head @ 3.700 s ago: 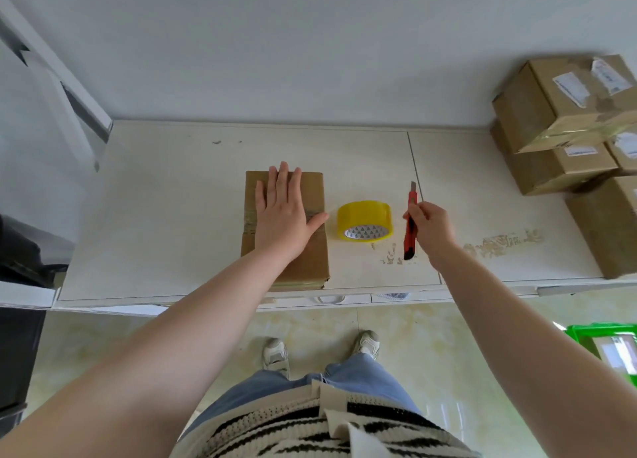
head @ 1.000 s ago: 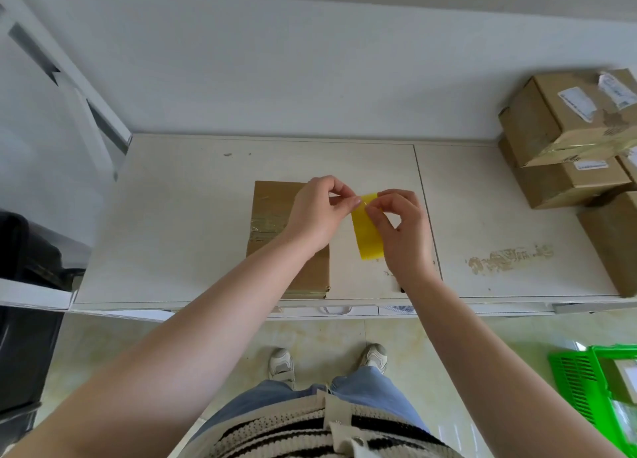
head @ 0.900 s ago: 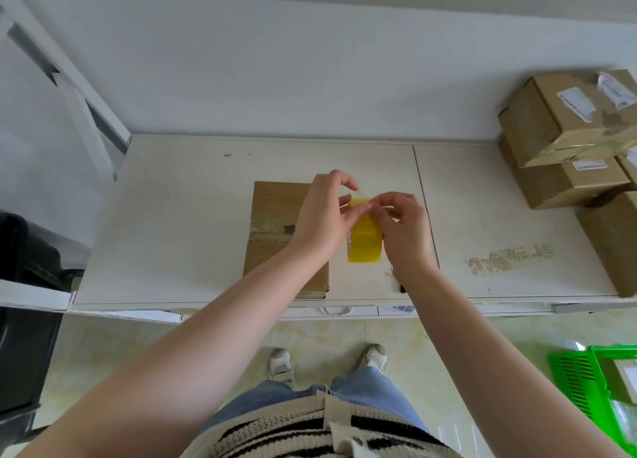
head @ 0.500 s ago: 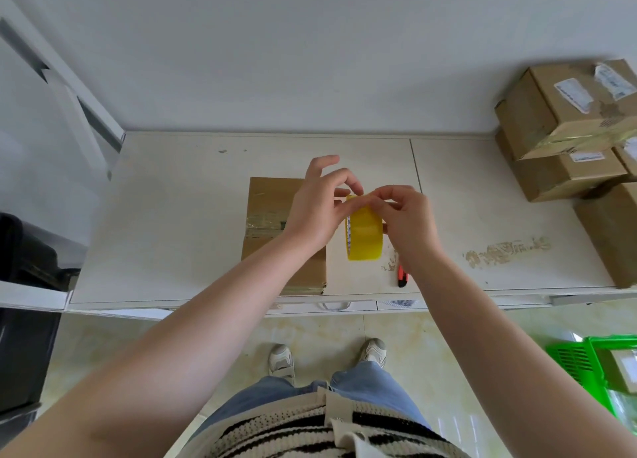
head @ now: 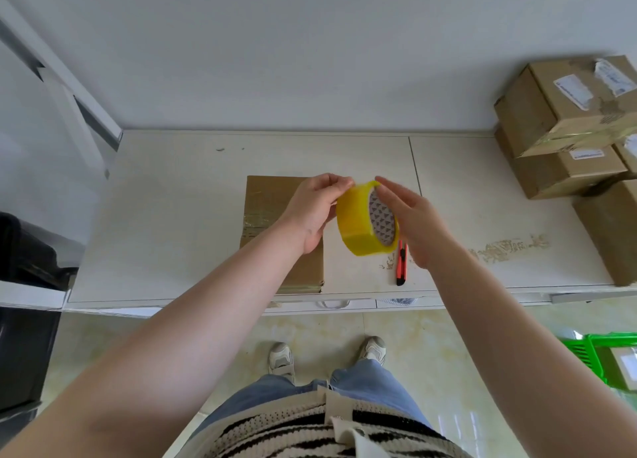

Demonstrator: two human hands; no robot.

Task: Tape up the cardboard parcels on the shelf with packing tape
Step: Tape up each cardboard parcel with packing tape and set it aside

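Tape roll (head: 358,221) gripped between both hands (head: 312,212) above white shelf (head: 165,223); parcel (head: 272,199) flat below.

From my feed, both hands have the yellow roll of packing tape (head: 358,223) up over the white shelf (head: 172,223): left hand (head: 315,209) pinches its top edge, right hand (head: 410,216) fingers lie flat against its side. Flat brown cardboard parcel (head: 272,202) underneath, orange box cutter (head: 401,262) beside it.
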